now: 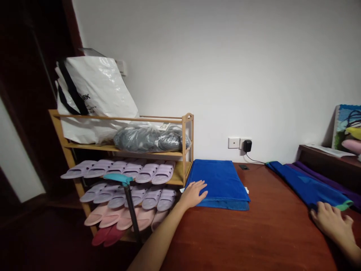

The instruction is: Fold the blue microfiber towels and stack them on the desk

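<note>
A person's left hand [194, 194] rests open, palm down, on the left edge of a folded blue towel [218, 183] lying on a reddish-brown desk [254, 233]. The right hand [332, 222], fingers spread flat, touches the end of a second blue cloth [304, 186] at the desk's right side. A wooden shoe rack [124, 169] of slippers stands just left of the desk.
</note>
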Action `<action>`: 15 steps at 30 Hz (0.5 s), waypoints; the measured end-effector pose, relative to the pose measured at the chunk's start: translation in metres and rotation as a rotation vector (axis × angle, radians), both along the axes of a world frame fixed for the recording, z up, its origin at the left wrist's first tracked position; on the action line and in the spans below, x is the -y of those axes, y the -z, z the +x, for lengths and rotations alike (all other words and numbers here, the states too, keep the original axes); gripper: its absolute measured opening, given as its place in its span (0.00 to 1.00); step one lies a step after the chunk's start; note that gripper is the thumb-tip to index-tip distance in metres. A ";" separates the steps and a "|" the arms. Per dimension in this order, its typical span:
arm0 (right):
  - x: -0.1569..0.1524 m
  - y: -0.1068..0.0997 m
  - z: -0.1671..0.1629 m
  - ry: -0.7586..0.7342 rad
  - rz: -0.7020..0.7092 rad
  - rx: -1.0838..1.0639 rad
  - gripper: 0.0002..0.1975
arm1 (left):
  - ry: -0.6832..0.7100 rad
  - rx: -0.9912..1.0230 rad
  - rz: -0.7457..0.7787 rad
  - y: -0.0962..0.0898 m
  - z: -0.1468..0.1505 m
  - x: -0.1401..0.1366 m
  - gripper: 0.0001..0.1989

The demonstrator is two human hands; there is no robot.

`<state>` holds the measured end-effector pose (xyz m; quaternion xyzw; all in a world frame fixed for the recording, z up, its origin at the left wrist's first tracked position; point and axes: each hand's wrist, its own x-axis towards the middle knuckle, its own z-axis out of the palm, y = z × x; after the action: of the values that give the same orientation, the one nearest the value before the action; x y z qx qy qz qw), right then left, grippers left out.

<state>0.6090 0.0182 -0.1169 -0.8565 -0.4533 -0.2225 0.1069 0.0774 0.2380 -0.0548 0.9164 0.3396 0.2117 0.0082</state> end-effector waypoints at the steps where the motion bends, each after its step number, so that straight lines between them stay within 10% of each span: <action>1: 0.004 -0.001 -0.008 -0.019 -0.008 0.037 0.20 | -0.002 0.005 0.016 0.001 0.000 0.000 0.22; 15: 0.095 -0.006 -0.195 -0.426 0.066 0.364 0.20 | -0.020 -0.015 0.165 -0.010 0.010 0.036 0.20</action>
<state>0.4137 -0.0770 -0.1110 -0.6838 -0.6276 -0.3598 0.0956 0.0870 0.2022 -0.0445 0.9120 0.3304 0.2320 -0.0719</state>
